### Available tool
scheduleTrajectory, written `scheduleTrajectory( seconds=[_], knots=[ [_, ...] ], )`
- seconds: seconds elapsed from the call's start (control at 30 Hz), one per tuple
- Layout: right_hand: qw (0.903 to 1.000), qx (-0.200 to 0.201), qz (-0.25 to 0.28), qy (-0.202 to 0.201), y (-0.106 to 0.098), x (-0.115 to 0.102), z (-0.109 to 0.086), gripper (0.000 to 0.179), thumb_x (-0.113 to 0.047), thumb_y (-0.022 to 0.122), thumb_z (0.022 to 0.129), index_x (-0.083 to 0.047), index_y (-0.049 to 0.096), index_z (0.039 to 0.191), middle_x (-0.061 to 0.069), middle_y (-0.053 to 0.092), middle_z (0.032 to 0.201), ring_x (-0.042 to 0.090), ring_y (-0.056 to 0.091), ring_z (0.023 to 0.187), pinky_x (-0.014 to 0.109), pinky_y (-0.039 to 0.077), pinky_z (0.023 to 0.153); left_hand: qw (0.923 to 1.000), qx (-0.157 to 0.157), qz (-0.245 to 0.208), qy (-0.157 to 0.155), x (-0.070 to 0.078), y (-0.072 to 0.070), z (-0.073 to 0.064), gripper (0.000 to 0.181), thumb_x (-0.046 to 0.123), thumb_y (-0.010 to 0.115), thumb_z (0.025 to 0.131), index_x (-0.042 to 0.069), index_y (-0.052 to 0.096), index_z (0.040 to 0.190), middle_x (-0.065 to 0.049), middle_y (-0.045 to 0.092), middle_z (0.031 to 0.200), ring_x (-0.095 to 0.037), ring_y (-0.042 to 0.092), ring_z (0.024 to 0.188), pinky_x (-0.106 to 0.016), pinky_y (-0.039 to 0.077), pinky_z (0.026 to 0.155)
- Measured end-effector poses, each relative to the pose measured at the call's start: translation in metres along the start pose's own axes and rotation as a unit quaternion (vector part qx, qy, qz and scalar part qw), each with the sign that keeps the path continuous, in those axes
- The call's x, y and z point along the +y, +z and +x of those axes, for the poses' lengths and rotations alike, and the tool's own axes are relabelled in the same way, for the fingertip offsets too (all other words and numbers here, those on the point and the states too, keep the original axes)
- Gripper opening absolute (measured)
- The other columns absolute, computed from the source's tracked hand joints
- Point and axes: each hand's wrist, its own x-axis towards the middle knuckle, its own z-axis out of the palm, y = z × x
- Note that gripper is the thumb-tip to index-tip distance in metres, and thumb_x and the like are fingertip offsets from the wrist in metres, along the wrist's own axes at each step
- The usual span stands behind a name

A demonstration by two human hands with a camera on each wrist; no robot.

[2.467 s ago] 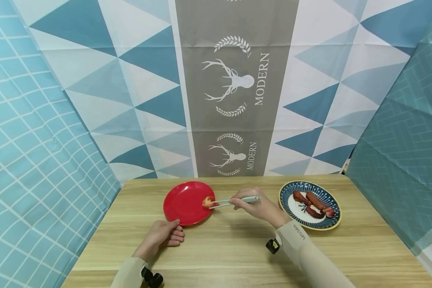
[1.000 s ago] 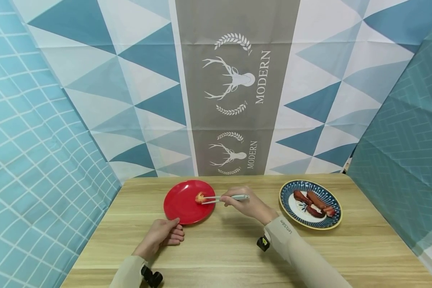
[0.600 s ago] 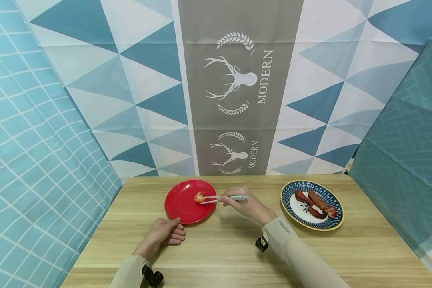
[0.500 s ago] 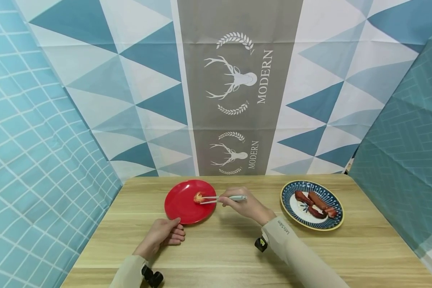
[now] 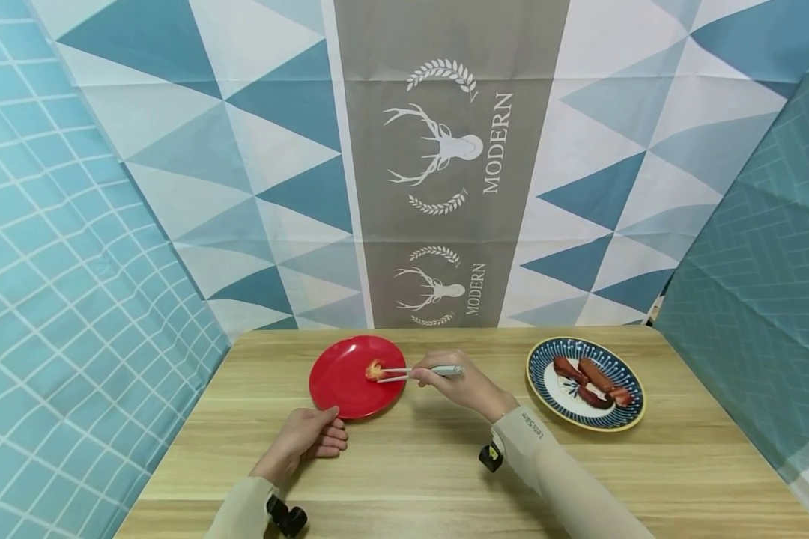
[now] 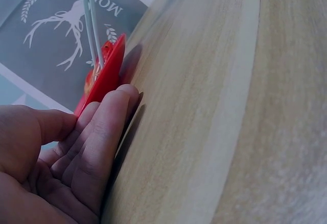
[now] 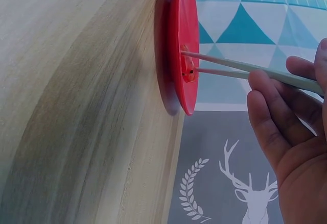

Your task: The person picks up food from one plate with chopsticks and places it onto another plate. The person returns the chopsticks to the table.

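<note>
My left hand [image 5: 308, 434] pinches the near rim of a round red plate [image 5: 340, 382], thumb above and fingers below; the left wrist view shows the plate tilted beyond the fingertips. My right hand [image 5: 460, 380] grips a pair of pale green chopsticks [image 5: 448, 370] over the plate's right side. Their tips are at a small orange-yellow food piece [image 5: 374, 370] lying on the plate, right of its middle. In the right wrist view the two tips meet this glossy orange-red food piece [image 7: 189, 70], slightly apart from each other.
A blue-and-white patterned plate [image 5: 543, 380] with a yellow rim stands at the right, bearing several red-brown sausage-like pieces [image 5: 595, 374]. The wooden table [image 5: 404, 479] ends at a patterned cloth backdrop [image 5: 438, 172], with cloth hangings at both sides.
The food piece and chopsticks have moved left from the red plate's right edge towards its middle, with my right hand following. Over the last second little changes; my left hand stays on the rim.
</note>
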Motion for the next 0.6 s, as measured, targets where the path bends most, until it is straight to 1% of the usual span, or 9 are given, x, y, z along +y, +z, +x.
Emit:
scheduleTrajectory(
  seconds=[0.2,0.27,0.33,0.47,0.6],
  knots=[
    [0.9998,-0.01,0.017,0.0,0.0006,-0.0008,0.001,0.008,-0.013,0.074,0.095,-0.008,0.08,0.096,0.004,0.076,0.079,0.007,0.066,0.072,0.021,0.056,0.063,1.0,0.004,0.0,0.0,-0.0009,-0.001,-0.0002,0.042,0.033,0.053,0.108,-0.006,0.068,0.099,-0.01,0.075,0.081,-0.017,0.076,0.07,-0.033,0.066,0.068],
    [0.9997,-0.011,0.021,-0.004,0.0005,-0.0008,0.001,0.009,-0.013,0.074,0.096,-0.007,0.08,0.096,0.006,0.076,0.08,0.007,0.066,0.072,0.021,0.056,0.064,1.0,0.003,-0.001,0.001,-0.0008,-0.0008,-0.0001,0.042,0.033,0.053,0.108,-0.006,0.068,0.099,-0.01,0.075,0.081,-0.017,0.076,0.071,-0.033,0.066,0.068],
    [0.9997,-0.011,0.022,-0.007,0.0003,-0.0009,0.0006,0.009,-0.011,0.074,0.095,-0.005,0.08,0.097,0.007,0.076,0.08,0.01,0.067,0.072,0.021,0.057,0.064,1.0,0.001,-0.001,0.003,-0.0004,-0.0004,-0.0002,0.043,0.032,0.053,0.109,-0.006,0.068,0.1,-0.01,0.075,0.081,-0.017,0.076,0.071,-0.033,0.066,0.069],
    [0.9997,-0.014,0.021,0.002,-0.0005,-0.0021,0.0001,0.009,-0.009,0.075,0.094,-0.003,0.08,0.098,0.003,0.076,0.081,0.017,0.07,0.072,0.021,0.058,0.064,1.0,0.001,-0.001,0.005,-0.0001,0.0004,-0.0001,0.043,0.032,0.052,0.109,-0.007,0.068,0.101,-0.01,0.075,0.082,-0.018,0.076,0.072,-0.032,0.066,0.069],
    [0.9996,-0.02,0.014,0.014,-0.0009,-0.0031,0.0008,0.009,-0.008,0.076,0.093,-0.003,0.08,0.099,-0.002,0.076,0.083,0.017,0.071,0.073,0.022,0.06,0.066,1.0,0.004,0.0,0.005,-0.0003,0.0007,-0.0004,0.043,0.033,0.053,0.109,-0.007,0.068,0.101,-0.01,0.076,0.082,-0.018,0.076,0.072,-0.033,0.066,0.069]
  ],
)
